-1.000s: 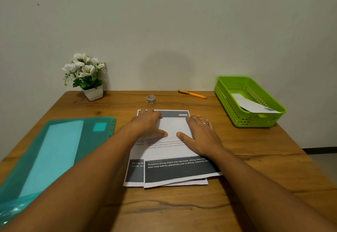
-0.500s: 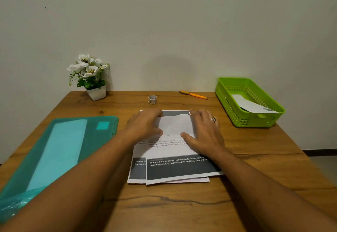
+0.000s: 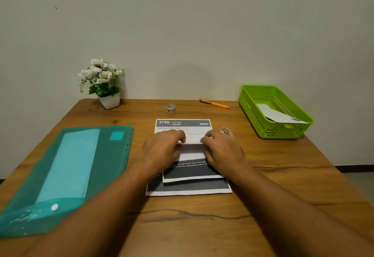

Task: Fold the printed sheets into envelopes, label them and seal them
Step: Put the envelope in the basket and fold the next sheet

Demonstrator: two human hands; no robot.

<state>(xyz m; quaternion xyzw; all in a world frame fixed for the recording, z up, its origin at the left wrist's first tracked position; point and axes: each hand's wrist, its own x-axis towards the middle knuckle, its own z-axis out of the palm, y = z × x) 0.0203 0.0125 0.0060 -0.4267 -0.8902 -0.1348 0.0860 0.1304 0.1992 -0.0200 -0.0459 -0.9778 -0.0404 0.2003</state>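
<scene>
Sheet [image 3: 191, 155], uppermost: far edge pinched under curled fingers of left hand [image 3: 162, 149] and right hand [image 3: 222, 149]; lay between both, atop lower sheet [image 3: 182, 124] on tabletop [image 3: 283, 176].

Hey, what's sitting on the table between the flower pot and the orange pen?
In the head view, a small roll of tape stands between the flower pot and the orange pen; the rest is bare wooden table.

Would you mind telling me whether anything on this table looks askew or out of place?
Nothing is spilled or damaged. Only the top sheet, gripped by the left hand and right hand, lies slightly skewed: its near edge runs at an angle to the sheet beneath.
</scene>
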